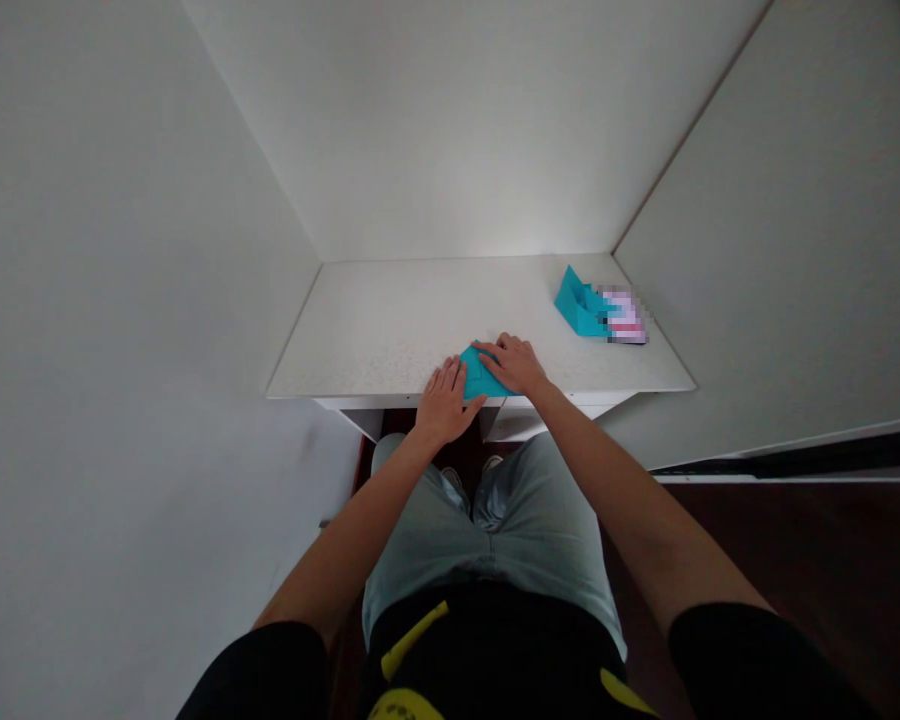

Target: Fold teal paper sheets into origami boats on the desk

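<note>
A piece of folded turquoise paper (480, 378) lies at the front edge of the white desk, with creases across its face. My left hand (446, 405) rests on the paper's left side, fingers stretched out and thumb along the lower edge. From the right, my right hand (519, 364) presses on the paper's upper right part, its fingers spread and laid down. Neither hand grips the paper, and both partly cover it. Farther right on the desk stands a folded turquoise paper boat (581, 308).
Beside the boat lies a pinkish item (627, 316), blurred out by pixels. The white desk (390, 310) sits between walls at left and back and a white panel (780, 250) at right. My legs are below its front edge.
</note>
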Tool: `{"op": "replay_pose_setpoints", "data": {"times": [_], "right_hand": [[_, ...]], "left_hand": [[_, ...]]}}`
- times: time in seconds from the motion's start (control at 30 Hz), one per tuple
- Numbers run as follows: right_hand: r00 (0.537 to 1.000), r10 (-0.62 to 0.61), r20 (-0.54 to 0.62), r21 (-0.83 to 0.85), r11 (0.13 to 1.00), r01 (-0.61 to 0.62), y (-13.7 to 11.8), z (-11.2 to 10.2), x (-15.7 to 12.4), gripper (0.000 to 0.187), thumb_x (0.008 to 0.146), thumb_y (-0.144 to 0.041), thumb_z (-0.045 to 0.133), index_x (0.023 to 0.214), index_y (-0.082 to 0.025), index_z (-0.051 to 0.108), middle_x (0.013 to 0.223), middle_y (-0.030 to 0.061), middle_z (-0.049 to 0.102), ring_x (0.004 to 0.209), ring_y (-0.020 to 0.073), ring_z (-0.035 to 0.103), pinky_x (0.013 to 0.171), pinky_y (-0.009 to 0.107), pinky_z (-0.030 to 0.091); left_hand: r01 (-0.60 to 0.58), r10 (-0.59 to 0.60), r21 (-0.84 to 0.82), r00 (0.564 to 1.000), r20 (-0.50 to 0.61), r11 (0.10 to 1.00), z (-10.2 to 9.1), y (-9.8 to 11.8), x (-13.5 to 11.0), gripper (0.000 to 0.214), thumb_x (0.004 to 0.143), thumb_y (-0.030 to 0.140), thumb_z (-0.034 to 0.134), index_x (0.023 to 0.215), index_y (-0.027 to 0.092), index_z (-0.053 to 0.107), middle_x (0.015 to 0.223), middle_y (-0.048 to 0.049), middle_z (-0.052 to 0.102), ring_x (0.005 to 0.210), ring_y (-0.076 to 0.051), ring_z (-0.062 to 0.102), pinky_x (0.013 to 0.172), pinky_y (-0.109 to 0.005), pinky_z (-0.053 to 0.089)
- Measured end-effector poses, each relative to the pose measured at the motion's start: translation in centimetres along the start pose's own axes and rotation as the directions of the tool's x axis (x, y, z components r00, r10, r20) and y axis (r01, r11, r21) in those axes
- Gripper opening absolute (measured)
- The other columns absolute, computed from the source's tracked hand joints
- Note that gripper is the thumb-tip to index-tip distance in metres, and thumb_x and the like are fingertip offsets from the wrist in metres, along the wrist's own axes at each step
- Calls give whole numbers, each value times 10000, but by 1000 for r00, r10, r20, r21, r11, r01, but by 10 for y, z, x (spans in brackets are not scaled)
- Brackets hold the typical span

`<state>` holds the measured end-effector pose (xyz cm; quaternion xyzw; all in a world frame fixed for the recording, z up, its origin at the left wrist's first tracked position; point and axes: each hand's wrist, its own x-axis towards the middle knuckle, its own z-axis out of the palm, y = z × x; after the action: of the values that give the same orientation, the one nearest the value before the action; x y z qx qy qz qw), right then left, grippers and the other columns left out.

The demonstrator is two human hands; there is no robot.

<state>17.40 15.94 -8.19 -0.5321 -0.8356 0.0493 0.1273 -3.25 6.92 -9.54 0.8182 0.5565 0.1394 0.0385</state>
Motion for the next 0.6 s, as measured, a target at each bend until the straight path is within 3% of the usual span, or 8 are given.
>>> {"op": "replay_pose_setpoints", "data": {"times": [0.23, 0.43, 0.6], "right_hand": [[1000, -7, -27, 28, 1000, 8, 3, 4, 1, 475, 1123, -503, 488, 1532, -338, 663, 1181, 138, 673, 1092, 325, 608, 952, 449, 419], [992, -87, -95, 129, 987, 99, 1, 1, -6, 336, 1108, -394, 547, 1248, -220, 798, 1171, 125, 736, 1116, 293, 662, 955, 419, 460], [973, -217, -81, 163, 960, 228, 15, -10, -30, 472, 1027, -570, 681, 1314, -210, 787, 1307, 153, 735, 1174, 320, 682, 1037, 464, 508]], "left_hand": [[-38, 38, 38, 999, -2, 999, -10, -13, -24, 762, 1124, 567, 371, 1695, 63, 377, 1786, -174, 341, 1684, -308, 287, 1389, -497, 239], [-21, 21, 34, 1000, -2, 999, -19, -13, -15, 624, 1120, 495, 452, 1612, 119, 526, 1706, -181, 487, 1615, -311, 437, 1337, -497, 360], [-70, 69, 33, 997, 41, 997, -29, -21, -6, 570, 1095, 508, 550, 1513, 128, 623, 1632, -194, 576, 1563, -326, 510, 1292, -481, 423]]}}
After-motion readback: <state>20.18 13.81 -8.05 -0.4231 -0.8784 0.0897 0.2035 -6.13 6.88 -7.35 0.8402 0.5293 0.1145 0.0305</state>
